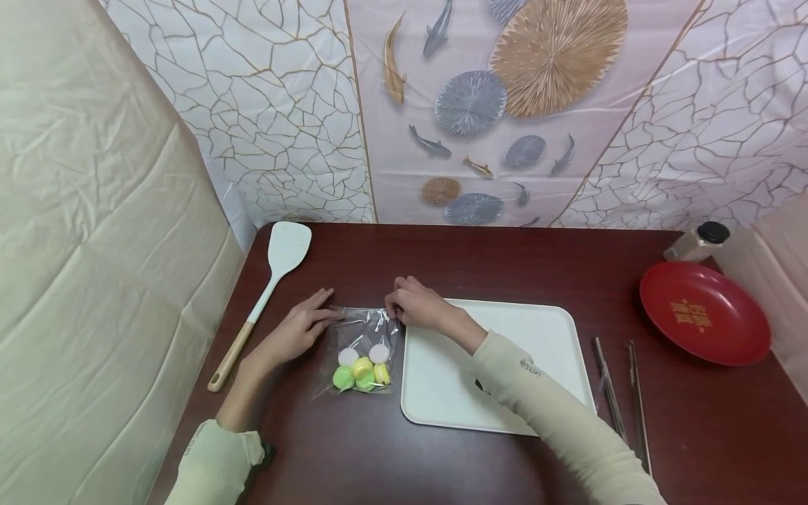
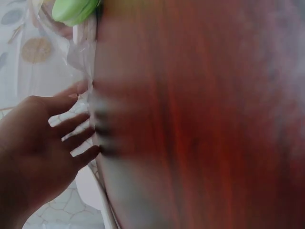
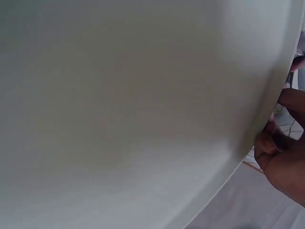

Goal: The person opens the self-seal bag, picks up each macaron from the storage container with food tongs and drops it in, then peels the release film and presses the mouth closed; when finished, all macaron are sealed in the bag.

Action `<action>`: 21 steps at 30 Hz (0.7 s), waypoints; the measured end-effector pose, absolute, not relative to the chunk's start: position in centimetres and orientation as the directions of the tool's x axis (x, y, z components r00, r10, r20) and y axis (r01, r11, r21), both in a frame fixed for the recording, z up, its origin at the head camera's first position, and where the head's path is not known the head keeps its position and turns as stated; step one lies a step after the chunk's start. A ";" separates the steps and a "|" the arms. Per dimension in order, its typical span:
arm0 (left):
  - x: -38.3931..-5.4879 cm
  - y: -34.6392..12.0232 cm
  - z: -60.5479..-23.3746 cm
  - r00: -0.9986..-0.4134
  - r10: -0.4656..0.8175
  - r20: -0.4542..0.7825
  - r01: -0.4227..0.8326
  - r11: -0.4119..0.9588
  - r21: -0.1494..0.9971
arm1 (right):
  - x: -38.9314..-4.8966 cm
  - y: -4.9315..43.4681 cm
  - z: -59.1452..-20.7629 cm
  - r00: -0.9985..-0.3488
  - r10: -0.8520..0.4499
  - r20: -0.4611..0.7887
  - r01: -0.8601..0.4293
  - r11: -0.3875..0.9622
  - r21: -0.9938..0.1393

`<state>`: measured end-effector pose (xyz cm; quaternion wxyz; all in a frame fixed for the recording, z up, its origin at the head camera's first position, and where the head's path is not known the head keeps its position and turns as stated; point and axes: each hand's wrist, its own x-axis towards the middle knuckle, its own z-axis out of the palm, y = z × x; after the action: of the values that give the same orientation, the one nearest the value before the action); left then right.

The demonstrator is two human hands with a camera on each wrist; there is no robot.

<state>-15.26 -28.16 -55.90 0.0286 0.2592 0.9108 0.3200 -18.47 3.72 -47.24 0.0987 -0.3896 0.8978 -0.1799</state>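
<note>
A clear plastic bag [image 1: 362, 331] lies on the table with several macarons [image 1: 362, 367] inside, white, yellow and green. My left hand [image 1: 298, 330] is at the bag's upper left corner, its fingers fairly straight and touching the edge. In the left wrist view, the same hand [image 2: 43, 143] has its fingers spread on the tabletop, near a green macaron [image 2: 75, 10]. With curled fingers, my right hand [image 1: 421, 306] pinches the bag's upper right corner. That hand [image 3: 288, 152] shows at the tray's rim in the right wrist view, where its fingertips are partly hidden.
Right of the bag sits a white tray [image 1: 536, 322], under my right forearm. Metal tongs [image 1: 609, 393] lie beyond it, with a red plate [image 1: 707, 312] and a black-capped jar [image 1: 697, 242] farther right. A white spatula [image 1: 268, 291] with a wooden handle lies at the left.
</note>
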 end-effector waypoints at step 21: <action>-5.4 -17.2 -39.7 -0.888 0.459 0.021 0.433 0.822 0.370 | -8.6 16.4 -39.4 -0.797 -0.522 0.304 -0.604 0.694 -0.391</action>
<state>-5.38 -17.22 -39.71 0.0344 0.2338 0.9538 0.1858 -8.58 16.42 -39.37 -0.0850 -0.3072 0.9165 -0.2417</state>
